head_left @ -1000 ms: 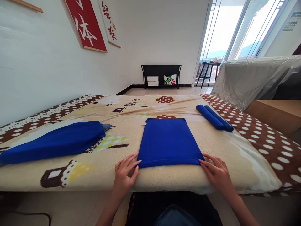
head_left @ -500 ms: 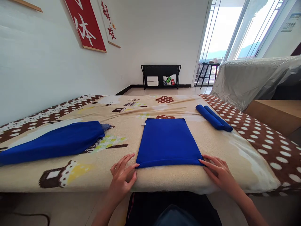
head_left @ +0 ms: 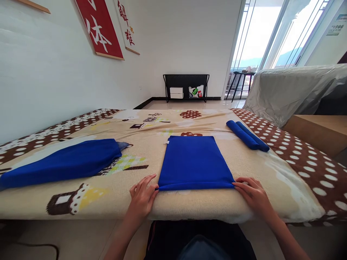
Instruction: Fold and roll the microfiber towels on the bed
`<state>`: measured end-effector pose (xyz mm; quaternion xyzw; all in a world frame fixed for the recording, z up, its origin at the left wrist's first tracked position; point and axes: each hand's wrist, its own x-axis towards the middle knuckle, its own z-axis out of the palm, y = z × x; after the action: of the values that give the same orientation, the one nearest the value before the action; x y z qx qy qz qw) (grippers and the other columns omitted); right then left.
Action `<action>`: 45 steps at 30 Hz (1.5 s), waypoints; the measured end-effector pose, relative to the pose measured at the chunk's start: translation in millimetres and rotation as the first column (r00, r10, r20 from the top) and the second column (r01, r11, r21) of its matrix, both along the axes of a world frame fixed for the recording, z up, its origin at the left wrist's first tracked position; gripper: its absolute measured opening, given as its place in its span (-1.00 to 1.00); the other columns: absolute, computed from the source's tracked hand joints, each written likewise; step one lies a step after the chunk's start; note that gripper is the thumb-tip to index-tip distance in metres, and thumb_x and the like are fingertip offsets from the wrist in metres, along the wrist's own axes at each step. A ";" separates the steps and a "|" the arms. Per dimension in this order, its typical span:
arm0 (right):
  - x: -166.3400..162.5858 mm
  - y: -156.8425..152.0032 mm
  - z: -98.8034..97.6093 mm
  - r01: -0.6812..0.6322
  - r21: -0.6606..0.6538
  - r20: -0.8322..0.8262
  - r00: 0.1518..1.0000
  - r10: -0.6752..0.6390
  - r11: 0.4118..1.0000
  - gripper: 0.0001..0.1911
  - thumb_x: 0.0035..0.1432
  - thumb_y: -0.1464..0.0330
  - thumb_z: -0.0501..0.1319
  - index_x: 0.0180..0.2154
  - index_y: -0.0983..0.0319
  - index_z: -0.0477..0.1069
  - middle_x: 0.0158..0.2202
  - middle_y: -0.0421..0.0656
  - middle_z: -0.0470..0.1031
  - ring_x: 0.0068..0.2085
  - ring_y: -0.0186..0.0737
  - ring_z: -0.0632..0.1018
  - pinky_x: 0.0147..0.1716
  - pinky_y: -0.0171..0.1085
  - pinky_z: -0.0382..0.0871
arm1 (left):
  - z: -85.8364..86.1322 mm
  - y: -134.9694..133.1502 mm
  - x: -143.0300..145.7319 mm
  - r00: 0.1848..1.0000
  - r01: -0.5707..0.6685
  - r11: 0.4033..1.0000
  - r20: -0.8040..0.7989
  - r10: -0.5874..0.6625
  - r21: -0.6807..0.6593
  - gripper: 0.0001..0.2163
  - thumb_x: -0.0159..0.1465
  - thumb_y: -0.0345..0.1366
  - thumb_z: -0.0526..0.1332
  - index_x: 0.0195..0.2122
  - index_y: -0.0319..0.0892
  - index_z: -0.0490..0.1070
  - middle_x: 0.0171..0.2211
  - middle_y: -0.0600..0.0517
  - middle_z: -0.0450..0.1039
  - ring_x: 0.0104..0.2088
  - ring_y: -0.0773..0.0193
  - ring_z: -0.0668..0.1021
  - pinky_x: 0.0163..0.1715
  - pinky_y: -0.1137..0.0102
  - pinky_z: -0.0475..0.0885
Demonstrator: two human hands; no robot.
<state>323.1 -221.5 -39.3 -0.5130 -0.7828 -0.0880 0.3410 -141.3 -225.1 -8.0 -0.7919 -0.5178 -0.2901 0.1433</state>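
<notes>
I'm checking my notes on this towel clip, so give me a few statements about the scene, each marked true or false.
1. The folded blue towel lies flat on the blanket between the left hand and the right hand. True.
2. The rolled towels lie to the left of the folded blue towel. False: they lie beyond it on the right.
3. The right hand lifts the towel's far edge. False: it rests at the near right corner.
4. A blue cloth pile lies further left, apart from both hands. True.
</notes>
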 end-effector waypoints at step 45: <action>-91.5 -20.7 18.4 -0.212 0.070 0.083 0.975 0.206 0.975 -0.68 0.29 0.53 0.15 0.04 0.18 0.42 -0.11 -0.09 0.49 -0.10 -0.16 0.46 -0.04 -0.09 0.26 | -1.4 -18.4 79.2 0.953 0.304 0.953 -0.012 -0.304 0.004 -0.66 0.34 -0.56 0.10 0.09 -0.16 0.35 -0.08 -0.09 0.45 -0.04 0.13 0.46 0.00 0.19 0.33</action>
<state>231.6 -242.2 -20.9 -0.4101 -0.8408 -0.1016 0.3384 -62.1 -243.5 -9.3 -0.8635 -0.3881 -0.3055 0.1021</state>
